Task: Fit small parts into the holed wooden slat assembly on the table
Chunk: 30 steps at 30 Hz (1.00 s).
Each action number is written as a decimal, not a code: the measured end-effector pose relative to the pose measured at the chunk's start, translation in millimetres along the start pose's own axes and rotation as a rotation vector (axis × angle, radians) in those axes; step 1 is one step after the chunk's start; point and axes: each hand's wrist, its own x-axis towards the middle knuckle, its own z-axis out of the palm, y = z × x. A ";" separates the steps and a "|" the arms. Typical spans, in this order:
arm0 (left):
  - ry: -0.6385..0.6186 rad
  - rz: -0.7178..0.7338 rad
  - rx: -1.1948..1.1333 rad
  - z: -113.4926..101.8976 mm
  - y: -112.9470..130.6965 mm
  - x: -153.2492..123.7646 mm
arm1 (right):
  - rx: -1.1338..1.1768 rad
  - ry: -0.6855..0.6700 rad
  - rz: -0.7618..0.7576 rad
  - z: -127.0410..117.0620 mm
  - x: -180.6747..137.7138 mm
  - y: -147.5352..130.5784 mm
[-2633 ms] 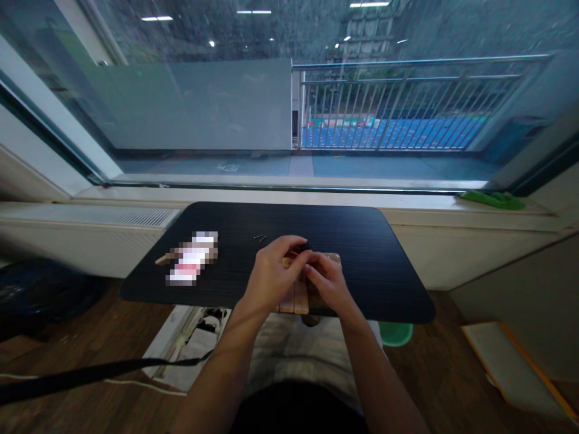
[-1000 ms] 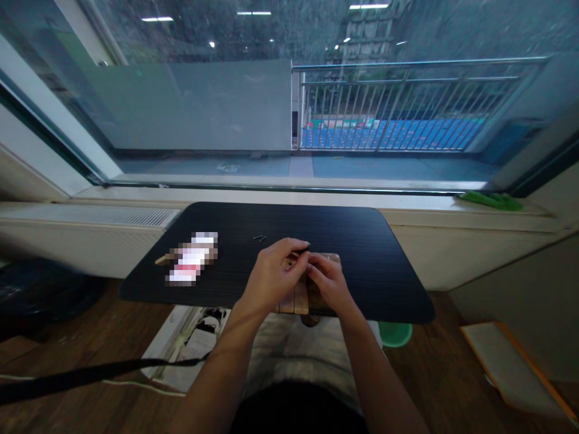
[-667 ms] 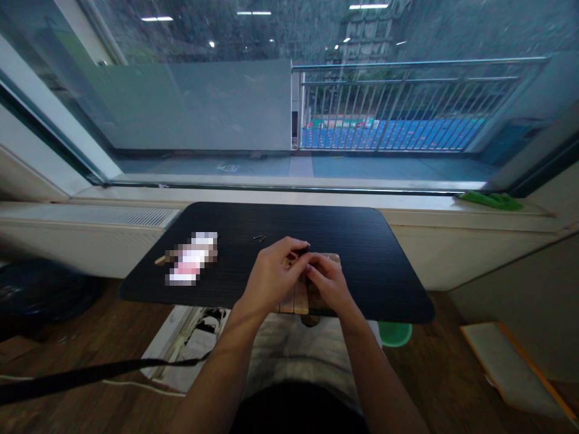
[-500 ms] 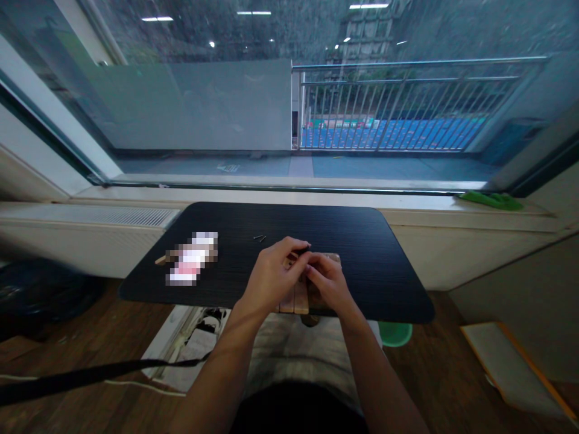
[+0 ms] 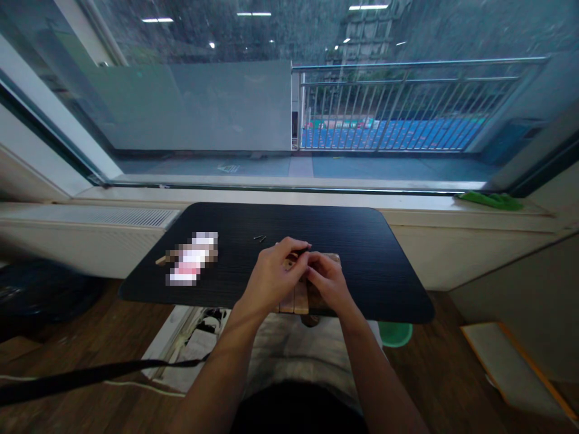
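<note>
My left hand [image 5: 275,276] and my right hand [image 5: 328,282] meet over a small wooden piece [image 5: 295,298] made of light slats, at the near edge of the black table [image 5: 362,241]. The left fingers are pinched round a thin dark tool [image 5: 302,248] that points right. My right hand's fingers are curled and pressed on the wooden piece beside the tool's tip. Most of the wooden piece is hidden under both hands. Two or three small dark screws [image 5: 259,238] lie on the table just beyond the left hand.
A blurred-out packet [image 5: 192,265] with a wooden stick lies on the table's left part. A window sill holds a green cloth [image 5: 491,199] at the right. Under the table are a green bucket [image 5: 395,333], papers [image 5: 192,346] and a black strap [image 5: 90,375].
Both hands have stayed over the wooden piece; the left fingers and the dark tool have shifted only slightly.
</note>
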 end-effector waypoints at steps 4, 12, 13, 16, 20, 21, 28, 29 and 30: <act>0.005 -0.002 -0.005 -0.2 -0.1 0.3 | -0.024 0.032 -0.089 0.7 0.6 -1.1; -0.009 -0.008 -0.021 -0.6 4.3 1.7 | 0.005 -0.021 -0.007 -0.3 -0.2 -1.1; -0.010 -0.009 -0.023 -0.5 4.3 1.6 | 0.004 -0.019 0.002 -0.2 -0.3 -1.3; -0.007 -0.008 -0.028 -0.7 4.0 1.3 | 0.000 -0.003 0.027 0.2 -0.7 -2.0; -0.015 -0.007 -0.029 -1.3 3.6 1.1 | 0.018 -0.002 0.037 0.9 -1.0 -2.5; -0.016 -0.006 -0.029 -1.4 3.5 1.1 | 0.028 -0.001 0.034 1.1 -1.0 -2.4; -0.020 -0.004 -0.009 -0.9 0.5 0.3 | 0.117 -0.013 0.042 2.5 -0.9 1.9; -0.019 -0.005 -0.002 -0.7 0.0 0.3 | 0.124 -0.019 0.047 2.6 -1.2 2.2; -0.016 -0.004 0.005 -0.6 -0.3 0.3 | 0.128 -0.019 0.050 2.6 -1.6 2.4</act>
